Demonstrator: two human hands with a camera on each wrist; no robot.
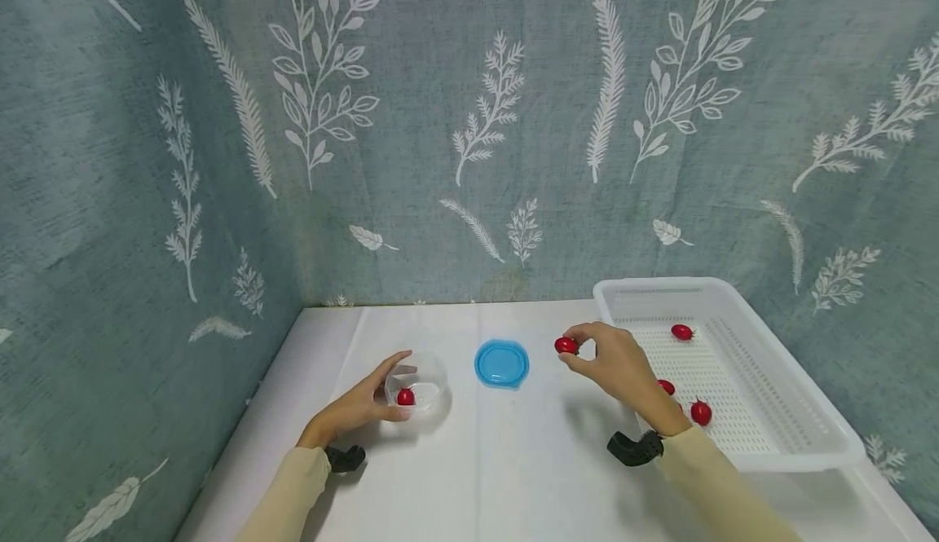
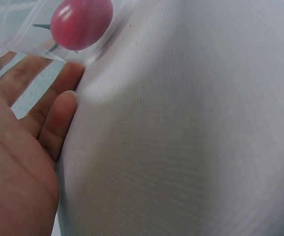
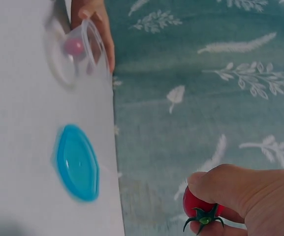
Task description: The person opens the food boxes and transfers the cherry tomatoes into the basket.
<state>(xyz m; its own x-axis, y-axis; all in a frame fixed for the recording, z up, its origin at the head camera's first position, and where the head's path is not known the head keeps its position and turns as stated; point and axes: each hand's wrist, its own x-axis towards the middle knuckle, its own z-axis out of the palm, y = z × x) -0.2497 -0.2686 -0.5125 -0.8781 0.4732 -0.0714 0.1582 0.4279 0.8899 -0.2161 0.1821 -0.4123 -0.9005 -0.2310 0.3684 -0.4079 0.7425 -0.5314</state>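
Observation:
On the left of the table my left hand (image 1: 359,402) holds a small clear plastic cup (image 1: 433,375), thumb on the near side and fingers round the far side. One cherry tomato (image 1: 406,396) lies inside the cup; the left wrist view shows this tomato (image 2: 81,23) through the clear wall. My right hand (image 1: 614,361) pinches another cherry tomato (image 1: 566,345) above the table, between thumb and fingers. Its green calyx faces the right wrist camera below the red tomato body (image 3: 195,202). Between the hands lies a round blue lid (image 1: 502,363).
At the right stands a white perforated plastic basket (image 1: 778,363) with several cherry tomatoes, one tomato (image 1: 682,332) near its back and another (image 1: 700,412) nearer the front. My right forearm crosses its left edge. A leaf-patterned curtain (image 1: 440,118) borders the white table (image 1: 506,477).

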